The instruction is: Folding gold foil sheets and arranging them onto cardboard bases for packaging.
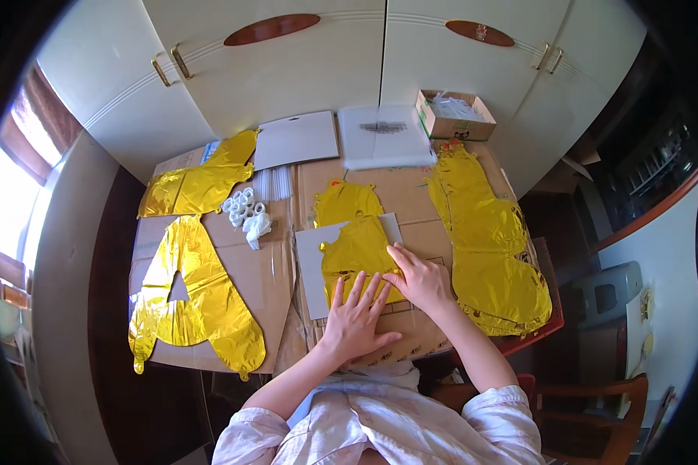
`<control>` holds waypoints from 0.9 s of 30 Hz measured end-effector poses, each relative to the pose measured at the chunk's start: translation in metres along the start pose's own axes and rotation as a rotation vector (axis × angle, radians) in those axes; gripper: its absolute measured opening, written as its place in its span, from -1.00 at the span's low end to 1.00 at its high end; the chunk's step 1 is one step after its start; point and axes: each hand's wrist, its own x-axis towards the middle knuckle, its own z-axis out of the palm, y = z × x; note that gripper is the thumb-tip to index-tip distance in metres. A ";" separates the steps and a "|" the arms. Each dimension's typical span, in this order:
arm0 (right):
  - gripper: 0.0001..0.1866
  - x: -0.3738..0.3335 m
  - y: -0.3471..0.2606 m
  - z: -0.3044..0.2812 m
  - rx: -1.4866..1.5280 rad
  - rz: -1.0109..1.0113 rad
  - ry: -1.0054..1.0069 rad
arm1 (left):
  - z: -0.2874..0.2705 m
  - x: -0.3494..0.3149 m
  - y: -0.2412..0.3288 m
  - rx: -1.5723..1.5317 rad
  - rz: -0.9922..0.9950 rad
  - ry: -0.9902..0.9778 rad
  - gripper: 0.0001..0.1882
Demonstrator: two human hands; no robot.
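Observation:
A gold foil balloon (357, 244), flat and folded, lies over a pale grey board (309, 267) at the middle of the table. Its far part sticks out beyond the board's far edge. My left hand (354, 322) rests flat on its near edge, fingers spread. At the right edge of the foil, my right hand (423, 283) presses down with its index finger and thumb apart; its other fingers are partly hidden. Another flat gold balloon (481, 248) lies to the right. On the left are an A-shaped gold balloon (186, 291) and a further gold foil piece (194, 186).
Flattened cardboard (279, 287) covers the table. White rolls (244, 209) sit left of centre, near clear straws (273, 184). Along the back are a white board (296, 139), a clear plastic packet (384, 139) and an open carton (457, 124). A wooden chair (632, 415) stands at the right.

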 end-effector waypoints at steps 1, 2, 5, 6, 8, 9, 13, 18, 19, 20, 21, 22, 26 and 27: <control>-0.39 0.002 -0.001 -0.004 0.010 0.008 -0.009 | -0.002 0.000 -0.001 0.021 0.002 -0.007 0.02; -0.40 0.002 -0.001 -0.006 0.019 0.021 -0.022 | -0.003 0.000 -0.001 0.036 0.006 -0.022 0.02; -0.42 0.007 0.002 -0.009 -0.042 -0.029 -0.034 | -0.005 0.000 -0.002 0.066 0.014 -0.061 0.04; -0.41 0.012 0.002 -0.012 -0.050 0.003 -0.094 | -0.005 0.000 -0.002 0.064 0.017 -0.069 0.04; -0.40 0.023 0.001 -0.020 -0.066 0.066 -0.210 | -0.006 0.000 -0.003 0.061 0.019 -0.080 0.03; -0.39 0.027 0.007 -0.018 -0.086 0.010 -0.166 | -0.006 0.000 -0.003 0.059 0.019 -0.082 0.03; -0.33 0.045 0.026 -0.007 -0.148 -0.065 -0.094 | -0.004 0.001 -0.004 0.042 0.037 -0.073 0.05; -0.32 0.074 0.027 0.006 -0.154 0.072 -0.080 | -0.005 0.000 -0.005 0.054 0.036 -0.072 0.05; -0.32 0.080 0.028 0.010 -0.162 0.093 -0.069 | -0.006 0.000 -0.005 0.056 0.036 -0.073 0.05; -0.33 0.085 0.029 0.014 -0.170 0.116 -0.059 | -0.006 0.000 -0.005 0.054 0.034 -0.074 0.05; -0.35 0.090 0.030 0.017 -0.169 0.136 -0.041 | -0.006 0.000 -0.005 0.052 0.033 -0.075 0.05; -0.37 0.095 0.031 0.019 -0.167 0.155 -0.023 | -0.006 0.000 -0.004 0.050 0.032 -0.076 0.05; -0.49 0.102 0.045 0.025 -0.093 0.182 -0.016 | -0.005 0.000 -0.003 0.056 0.034 -0.079 0.05; -0.52 0.104 0.047 0.023 0.004 0.243 -0.068 | -0.005 0.000 -0.003 0.054 0.033 -0.077 0.05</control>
